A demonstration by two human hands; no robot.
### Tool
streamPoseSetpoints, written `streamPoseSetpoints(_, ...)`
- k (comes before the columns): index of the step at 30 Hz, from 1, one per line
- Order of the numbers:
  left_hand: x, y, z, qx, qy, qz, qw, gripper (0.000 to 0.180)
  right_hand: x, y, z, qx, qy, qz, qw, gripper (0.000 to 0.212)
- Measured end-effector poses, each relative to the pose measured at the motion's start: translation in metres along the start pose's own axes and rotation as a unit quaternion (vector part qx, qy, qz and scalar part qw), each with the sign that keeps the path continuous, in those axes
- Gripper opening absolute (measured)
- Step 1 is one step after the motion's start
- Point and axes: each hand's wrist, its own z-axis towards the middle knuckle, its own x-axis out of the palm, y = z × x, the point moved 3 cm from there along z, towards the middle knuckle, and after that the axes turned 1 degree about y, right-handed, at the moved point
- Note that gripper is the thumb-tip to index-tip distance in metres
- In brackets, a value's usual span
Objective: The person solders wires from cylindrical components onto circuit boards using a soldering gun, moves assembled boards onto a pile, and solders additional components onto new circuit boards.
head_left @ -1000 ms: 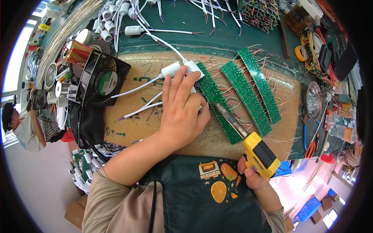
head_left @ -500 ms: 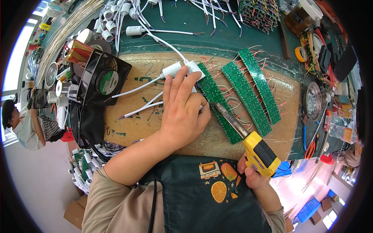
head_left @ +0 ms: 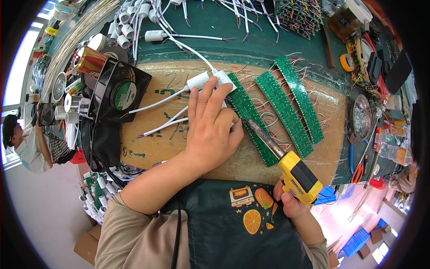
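Observation:
My left hand (head_left: 208,127) presses its fingertips on white plastic caps (head_left: 225,80) with white cables, at the left edge of a green circuit board strip (head_left: 243,101). Its thumb and a finger close together beside the strip; what lies between them is mostly hidden. In my right hand (head_left: 290,201) is a yellow and black soldering iron (head_left: 295,172), its dark metal tip at the strip's left edge, close to my left fingers. Another white cap (head_left: 196,82) lies by my left fingertips, its cable running left.
Two more green board strips (head_left: 284,112) with red and white wires lie to the right on a brown board (head_left: 170,152). At left stands a black fan (head_left: 121,92). White caps with cables are heaped at the back. A metal dish (head_left: 362,116) and orange-handled pliers (head_left: 358,172) are at right.
The soldering iron's body has shifted very slightly to the left and up. My left hand stays almost in place on the white caps.

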Motion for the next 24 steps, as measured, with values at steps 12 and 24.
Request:
streamPoseSetpoints(12,-0.0002,-0.0015,0.0019,-0.002,0.006,-0.002,1.000,0.018,0.0011,0.0000,0.0019,-0.009,-0.007,0.071,0.997,0.015)
streamPoseSetpoints(24,-0.0002,-0.0002,-0.0001,-0.006,0.010,-0.002,1.000,0.017,0.0014,-0.0006,0.0009,0.012,-0.009,0.042,0.999,0.012)
